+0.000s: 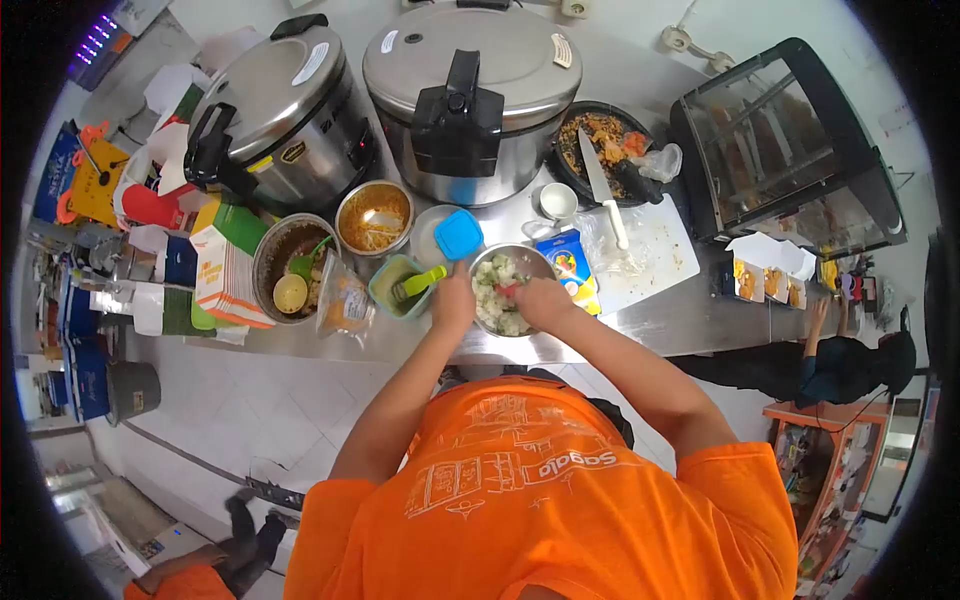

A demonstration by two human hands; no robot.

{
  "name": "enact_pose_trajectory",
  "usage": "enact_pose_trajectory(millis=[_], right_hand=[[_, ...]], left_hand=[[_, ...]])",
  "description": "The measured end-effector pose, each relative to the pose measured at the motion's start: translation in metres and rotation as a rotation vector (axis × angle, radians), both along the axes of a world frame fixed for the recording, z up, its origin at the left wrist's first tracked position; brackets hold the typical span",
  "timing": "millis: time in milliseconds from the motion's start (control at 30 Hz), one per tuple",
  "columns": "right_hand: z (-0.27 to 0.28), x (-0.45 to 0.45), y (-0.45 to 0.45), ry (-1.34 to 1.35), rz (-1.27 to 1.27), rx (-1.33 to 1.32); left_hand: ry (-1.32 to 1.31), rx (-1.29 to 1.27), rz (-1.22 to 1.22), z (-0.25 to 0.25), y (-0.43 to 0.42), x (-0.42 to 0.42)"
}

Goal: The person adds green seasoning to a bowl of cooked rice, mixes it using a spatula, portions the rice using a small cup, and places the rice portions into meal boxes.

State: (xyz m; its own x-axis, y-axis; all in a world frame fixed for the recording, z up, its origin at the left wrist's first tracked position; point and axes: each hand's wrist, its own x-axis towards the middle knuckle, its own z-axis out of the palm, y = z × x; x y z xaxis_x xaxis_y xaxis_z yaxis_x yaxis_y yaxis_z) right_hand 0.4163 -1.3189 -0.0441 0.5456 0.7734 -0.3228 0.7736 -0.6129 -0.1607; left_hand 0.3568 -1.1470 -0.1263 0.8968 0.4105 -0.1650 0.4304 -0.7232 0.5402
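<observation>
A metal bowl of chopped pale green and white vegetables stands near the counter's front edge. My left hand is closed at its left rim, steadying it. Over the right side of the bowl, my right hand is closed around a small red utensil; its lower end is down among the pieces, so its kind is hidden. Left of my left hand sits a pale green tub with a bright green-handled tool in it. Behind the bowl are a blue lid and a blue-yellow packet.
Two large steel cookers line the back. A knife lies across a dark mortar and white cutting board. Leftward are a sauce bowl and a pot with ladles. Another person stands at right.
</observation>
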Motion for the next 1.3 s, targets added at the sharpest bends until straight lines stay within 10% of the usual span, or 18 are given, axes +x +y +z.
enact_pose_trajectory(millis=[133, 233, 367, 433, 533, 633, 700, 767, 833, 900, 1033, 1133, 1200, 1233, 1300], right_hand=[[0.032, -0.018, -0.008, 0.009, -0.064, -0.149], [-0.015, -0.027, -0.019, -0.036, -0.023, -0.175], [-0.014, 0.007, -0.018, 0.092, -0.225, -0.039], [0.001, 0.025, -0.022, 0.106, -0.117, -0.116], [0.027, 0.013, -0.023, 0.053, -0.172, 0.047], [-0.017, -0.002, -0.023, 0.002, -0.097, 0.031], [-0.024, -0.004, -0.028, -0.033, -0.070, 0.022], [-0.028, 0.018, -0.036, -0.055, 0.060, -0.133], [0.037, 0.009, -0.016, -0.039, -0.102, -0.138], [0.019, 0.001, -0.023, -0.018, -0.024, -0.164], [-0.006, 0.009, -0.008, -0.020, -0.038, -0.198], [0.032, 0.017, -0.005, 0.008, -0.039, -0.185], [0.056, 0.016, -0.003, -0.015, -0.021, -0.271], [0.047, 0.012, -0.006, -0.016, -0.031, -0.268], [0.009, 0.002, -0.015, 0.057, -0.001, -0.125]], left_hand=[[-0.224, -0.405, 0.026, 0.016, -0.005, -0.072], [-0.159, -0.244, -0.079, -0.011, 0.015, -0.135], [-0.007, -0.962, 0.102, -0.013, 0.035, -0.188], [-0.267, -1.833, 0.463, 0.016, 0.044, -0.202], [-0.605, -2.050, 0.555, 0.018, 0.051, -0.238], [-0.492, -1.704, 0.804, -0.016, 0.040, -0.272], [0.114, -0.958, 0.810, -0.091, 0.007, -0.304], [-0.004, -1.626, 0.846, -0.094, -0.027, -0.311], [0.144, -1.519, 1.082, -0.034, -0.027, -0.280], [-0.045, -1.809, 0.894, -0.049, 0.002, -0.307], [0.056, -1.492, 0.679, 0.053, 0.021, -0.249], [0.155, -0.674, -0.345, 0.000, 0.005, -0.291], [0.176, -0.789, -0.176, -0.043, 0.022, -0.337], [0.899, -0.421, -0.111, -0.047, 0.042, -0.349], [1.277, 0.345, -0.505, -0.114, 0.089, -0.389]])
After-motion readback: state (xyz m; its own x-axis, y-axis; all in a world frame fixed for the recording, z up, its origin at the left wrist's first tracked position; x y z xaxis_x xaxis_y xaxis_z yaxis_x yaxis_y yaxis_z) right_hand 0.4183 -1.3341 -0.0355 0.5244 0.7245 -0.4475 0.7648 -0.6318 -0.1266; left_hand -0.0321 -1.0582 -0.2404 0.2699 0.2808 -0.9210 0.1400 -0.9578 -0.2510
